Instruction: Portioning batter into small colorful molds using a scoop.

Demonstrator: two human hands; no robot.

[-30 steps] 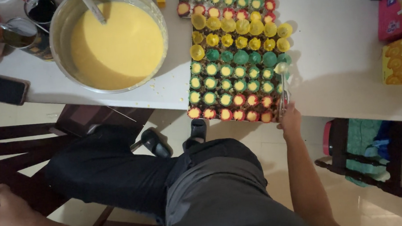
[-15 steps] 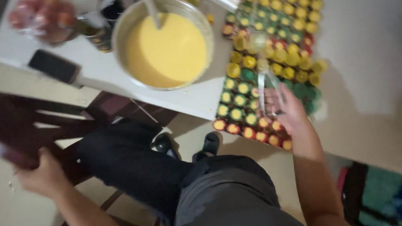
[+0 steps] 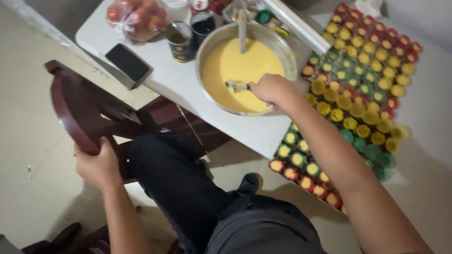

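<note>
Yellow batter (image 3: 243, 70) fills the metal bowl (image 3: 208, 59) just under the right hand (image 3: 270, 89), which is clenched around the handle of a small spoon (image 3: 236, 85) whose tip dips into the batter. To the right of that hand lies a tray of small coloured cups (image 3: 364, 88), many already holding batter. The left hand (image 3: 99, 165) grips the curved back of a dark wooden chair (image 3: 84, 113), well apart from the bowl. Beyond the bowl stand two dark tins (image 3: 193, 36) and a phone (image 3: 127, 62). A good scoop here likely means a level spoonful, with the drip wiped on the rim before it crosses to the cups. Half a second ago the right hand hovered over the cups at the tray's near edge; now it is back in the bowl, and the left hand has closed on the chair back.
</note>
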